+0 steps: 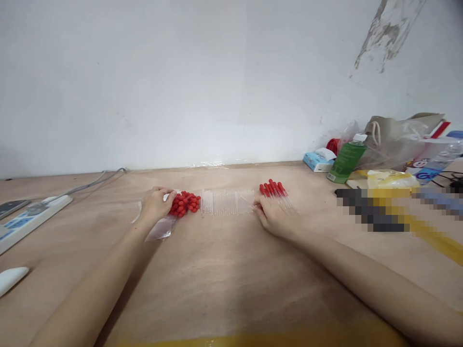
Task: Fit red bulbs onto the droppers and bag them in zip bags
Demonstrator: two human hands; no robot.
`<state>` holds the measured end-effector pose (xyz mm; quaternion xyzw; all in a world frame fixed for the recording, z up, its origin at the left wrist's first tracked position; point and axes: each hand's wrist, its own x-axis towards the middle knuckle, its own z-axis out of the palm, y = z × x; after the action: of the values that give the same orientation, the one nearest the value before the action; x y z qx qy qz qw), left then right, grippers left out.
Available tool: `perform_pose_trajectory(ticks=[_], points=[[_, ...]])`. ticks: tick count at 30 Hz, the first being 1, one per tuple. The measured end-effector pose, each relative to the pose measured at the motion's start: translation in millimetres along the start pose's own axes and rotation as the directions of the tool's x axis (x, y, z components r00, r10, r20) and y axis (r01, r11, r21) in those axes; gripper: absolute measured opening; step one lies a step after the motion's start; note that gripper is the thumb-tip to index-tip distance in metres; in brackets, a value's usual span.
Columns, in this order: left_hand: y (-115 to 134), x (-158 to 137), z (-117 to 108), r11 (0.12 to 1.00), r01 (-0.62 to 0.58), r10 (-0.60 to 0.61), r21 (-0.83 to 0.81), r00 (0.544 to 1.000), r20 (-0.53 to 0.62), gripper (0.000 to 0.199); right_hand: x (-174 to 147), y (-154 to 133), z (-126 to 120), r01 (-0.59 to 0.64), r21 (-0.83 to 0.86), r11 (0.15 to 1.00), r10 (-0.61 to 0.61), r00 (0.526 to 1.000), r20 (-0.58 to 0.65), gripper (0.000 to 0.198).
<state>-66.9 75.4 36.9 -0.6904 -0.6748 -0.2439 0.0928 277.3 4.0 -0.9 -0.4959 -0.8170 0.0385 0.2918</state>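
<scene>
My left hand (155, 205) is at the left side of a heap of red rubber dropper bulbs (184, 204). Its fingers are bent together at the edge of the heap, and what lies between them is hidden. A clear plastic bag (161, 229) lies under and beside this hand. To the right of the heap, thin clear dropper tubes (224, 202) lie side by side in a row. My right hand (273, 216) is at the row's right end, thumb and finger pinched at a slanted tube. Just beyond it lie several droppers with red bulbs (273, 188) on clear tubes.
On the left are a white power strip (39, 217), a phone (12, 208) and a white object (12, 279). At the back right stand a tissue pack (318, 160), a green bottle (347, 160) and bags (392, 142). Yellow tape (434, 236) runs along the right.
</scene>
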Motion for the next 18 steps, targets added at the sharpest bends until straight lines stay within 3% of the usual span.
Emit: perform_pose_trajectory(ticks=[4,12,15,18], points=[[-2.0,-0.7,-0.3,0.999,0.030,-0.032,0.024,0.994,0.102,0.029,-13.0,3.3,12.3,0.107,-0.054,0.993,-0.108,0.994,-0.028,0.028],[-1.4,-0.1,-7.0,0.998,0.035,-0.030,-0.046,0.995,0.100,0.017,-12.4,7.7,18.4,0.145,-0.090,0.985,-0.151,0.987,-0.063,0.028],[2.8,1.0,-13.8,0.991,0.051,-0.045,-0.120,0.998,0.051,0.015,-13.0,6.3,16.9,0.113,-0.055,0.992,-0.117,0.991,-0.072,0.024],[24.8,-8.0,-19.5,0.943,-0.055,0.044,-0.327,0.998,-0.043,0.015,-12.5,3.9,15.7,0.083,0.003,0.997,-0.082,0.992,-0.097,0.019]])
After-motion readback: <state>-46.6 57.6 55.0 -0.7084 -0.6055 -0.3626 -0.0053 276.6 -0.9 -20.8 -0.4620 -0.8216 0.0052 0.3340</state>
